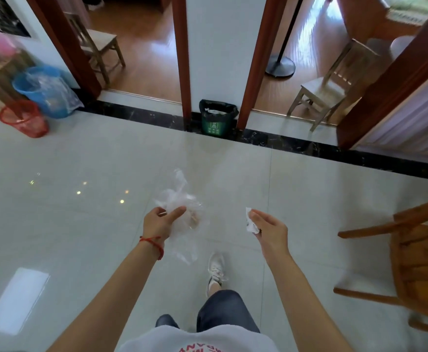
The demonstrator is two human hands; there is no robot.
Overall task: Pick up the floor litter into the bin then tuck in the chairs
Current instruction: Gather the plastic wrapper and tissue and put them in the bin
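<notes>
My left hand point(160, 223) grips a crumpled clear plastic bag point(182, 199) that hangs down past the wrist. A small wad of white tissue point(250, 222) is pinched in my right hand point(268, 231). Both hands are held out over the pale tiled floor. Straight ahead, against the white wall between two doorways, stands a small green bin point(216, 118) with a black liner, roughly one stride beyond my hands. A dark wooden chair point(421, 262) juts in at the right edge.
A blue bin point(42, 91) with a clear liner and a red mesh basket point(25, 118) stand at the far left by a wooden cabinet. Light wooden chairs point(329, 85) sit inside the rooms beyond the doorways. My white sneaker point(216, 271) is stepping forward.
</notes>
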